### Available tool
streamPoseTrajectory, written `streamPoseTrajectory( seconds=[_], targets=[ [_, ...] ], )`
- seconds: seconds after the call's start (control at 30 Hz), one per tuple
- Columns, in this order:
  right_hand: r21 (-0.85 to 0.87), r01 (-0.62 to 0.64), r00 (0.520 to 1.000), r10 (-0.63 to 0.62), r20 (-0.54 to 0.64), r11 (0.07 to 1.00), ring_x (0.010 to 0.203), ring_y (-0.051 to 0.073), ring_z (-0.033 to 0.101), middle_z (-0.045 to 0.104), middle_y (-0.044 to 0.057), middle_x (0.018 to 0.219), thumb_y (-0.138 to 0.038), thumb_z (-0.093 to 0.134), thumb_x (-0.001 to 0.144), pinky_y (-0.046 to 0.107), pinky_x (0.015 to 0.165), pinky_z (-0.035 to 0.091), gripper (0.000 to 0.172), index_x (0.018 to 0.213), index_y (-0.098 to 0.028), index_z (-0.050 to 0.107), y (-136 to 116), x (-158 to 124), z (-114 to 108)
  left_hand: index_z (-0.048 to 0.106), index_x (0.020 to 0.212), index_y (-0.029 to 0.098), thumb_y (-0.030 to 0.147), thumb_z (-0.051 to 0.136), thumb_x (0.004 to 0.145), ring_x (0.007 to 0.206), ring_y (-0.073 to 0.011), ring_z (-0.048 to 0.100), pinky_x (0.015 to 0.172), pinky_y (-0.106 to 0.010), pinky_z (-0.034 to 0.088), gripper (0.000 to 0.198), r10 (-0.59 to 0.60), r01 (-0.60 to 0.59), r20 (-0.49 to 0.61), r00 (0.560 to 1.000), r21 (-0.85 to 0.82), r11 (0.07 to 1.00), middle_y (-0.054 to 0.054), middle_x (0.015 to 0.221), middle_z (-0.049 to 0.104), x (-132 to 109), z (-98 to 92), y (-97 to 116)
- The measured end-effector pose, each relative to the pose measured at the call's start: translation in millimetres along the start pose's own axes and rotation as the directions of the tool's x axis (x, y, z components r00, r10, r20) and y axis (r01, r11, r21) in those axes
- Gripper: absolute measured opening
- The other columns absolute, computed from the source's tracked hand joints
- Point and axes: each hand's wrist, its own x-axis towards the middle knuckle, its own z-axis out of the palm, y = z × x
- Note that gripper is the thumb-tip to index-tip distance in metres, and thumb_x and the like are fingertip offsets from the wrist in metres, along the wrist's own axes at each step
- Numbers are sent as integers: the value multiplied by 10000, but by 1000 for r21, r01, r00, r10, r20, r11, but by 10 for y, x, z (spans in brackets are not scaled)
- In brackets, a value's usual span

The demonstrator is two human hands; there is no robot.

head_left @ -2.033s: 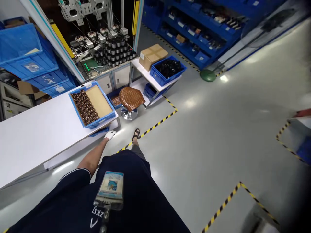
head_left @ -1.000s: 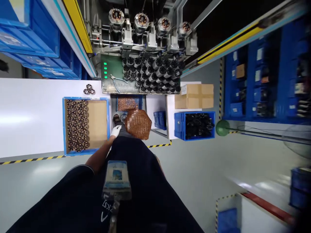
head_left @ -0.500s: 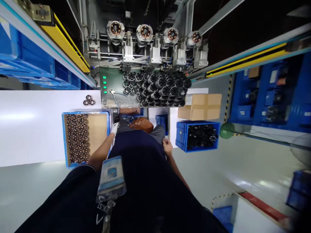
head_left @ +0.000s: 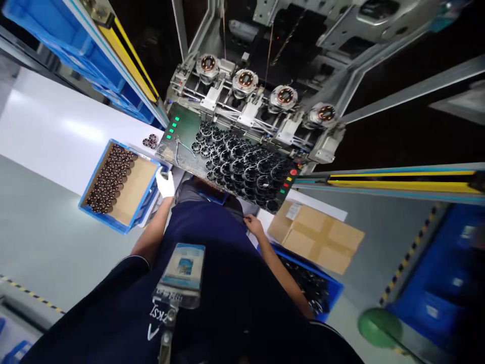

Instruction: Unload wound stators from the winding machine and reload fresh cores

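Observation:
My left hand [head_left: 165, 183], in a white glove, is at the near right corner of a blue tray [head_left: 99, 216]. Its fingers are curled, and something small and dark shows at the fingertips. The tray holds rows of copper-wound stators [head_left: 108, 177] beside a bare cardboard liner. My right hand [head_left: 253, 224] is bare and rests with loosely spread fingers on my dark lap, by the edge of a white side table. In front of me is a machine bed covered with black ring-shaped cores [head_left: 242, 167].
Four winding heads [head_left: 265, 91] stand behind the cores. Pliers [head_left: 181, 146] lie on the green plate by lit green lamps. Three loose stators [head_left: 150, 141] sit on the white table [head_left: 56, 136]. At right are a cardboard box [head_left: 318, 237], a blue bin of black parts [head_left: 316, 293] and a green round base [head_left: 379, 326].
I have walked up close to the machine and the view has tilted. My left hand rose to the tray's corner. The right hand came into view on my lap. The woven stool is hidden.

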Motion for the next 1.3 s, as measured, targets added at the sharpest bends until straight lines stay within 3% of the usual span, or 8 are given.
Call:
streamPoseTrajectory(
  seconds=[0.1, 0.23, 0.37, 0.5, 0.67, 0.9, 1.1, 1.3],
  targets=[
    [-55, 56, 998, -54, 38, 997, 1159, 245, 745, 742, 111, 1344, -439, 751, 1112, 472, 1036, 666, 334, 1332, -187, 741, 51, 321, -28, 561, 1616, 151, 338, 664, 1106, 1437, -368, 598, 1307, -518, 435, 554, 145, -137, -52, 988, 130, 982, -211, 1469, 642, 33, 8, 457],
    [-104, 118, 993, -120, -10, 987, 1278, 280, 716, 723, 121, 1413, -431, 765, 1101, 524, 1119, 631, 341, 1340, -188, 744, -26, 696, 297, 649, 1552, 143, 382, 774, 1017, 1496, -481, 545, 1302, -579, 403, 599, 276, -273, 30, 961, 293, 916, -262, 1523, 634, 253, 128, 796],
    [-107, 66, 983, -83, -163, 992, 1287, 278, 683, 709, 117, 1409, -441, 746, 1103, 525, 1149, 589, 299, 1279, -200, 750, -104, 972, 875, 644, 1555, 146, 358, 736, 1034, 1445, -454, 620, 1257, -513, 453, 570, 339, -364, 135, 931, 418, 832, -243, 1494, 701, 532, 248, 870],
    [-46, -21, 949, 6, -315, 999, 1199, 276, 647, 702, 102, 1261, -458, 666, 1114, 492, 1115, 524, 298, 1231, -193, 737, -33, 1280, 1382, 605, 1556, 172, 363, 625, 1109, 1344, -388, 715, 1187, -455, 515, 487, 375, -429, 210, 903, 496, 755, -186, 1433, 754, 758, 303, 832],
    [-22, -59, 902, 44, -430, 998, 1077, 265, 645, 705, 97, 1115, -414, 577, 1131, 437, 1033, 505, 296, 1217, -185, 744, 179, 1576, 1582, 587, 1502, 129, 362, 637, 1080, 1267, -404, 767, 1123, -495, 566, 485, 401, -450, 225, 888, 606, 656, -187, 1307, 786, 901, 369, 812],
    [-83, -123, 859, 64, -509, 989, 1118, 244, 726, 747, 88, 1221, -480, 720, 1118, 478, 1047, 623, 330, 1249, -178, 746, 9, 1330, 1481, 669, 1352, 60, 448, 670, 985, 1313, -489, 742, 1125, -591, 564, 534, 380, -453, 259, 888, 634, 626, -286, 1308, 785, 1051, 247, 940],
    [-170, -50, 896, -31, -443, 984, 1236, 273, 725, 738, 111, 1358, -472, 741, 1111, 526, 1112, 624, 361, 1331, -186, 745, -229, 1043, 1517, 729, 1285, 157, 497, 665, 955, 1275, -500, 752, 1090, -592, 580, 478, 458, -541, 292, 840, 520, 661, -254, 1266, 813, 1093, 107, 837],
    [-269, -36, 913, -78, -401, 962, 1277, 287, 717, 727, 119, 1399, -460, 753, 1106, 545, 1130, 620, 372, 1356, -184, 739, -346, 843, 1514, 747, 1231, 190, 527, 651, 961, 1253, -471, 746, 1072, -529, 577, 442, 471, -564, 311, 825, 426, 707, -219, 1275, 822, 1177, 37, 723]
  ],
)
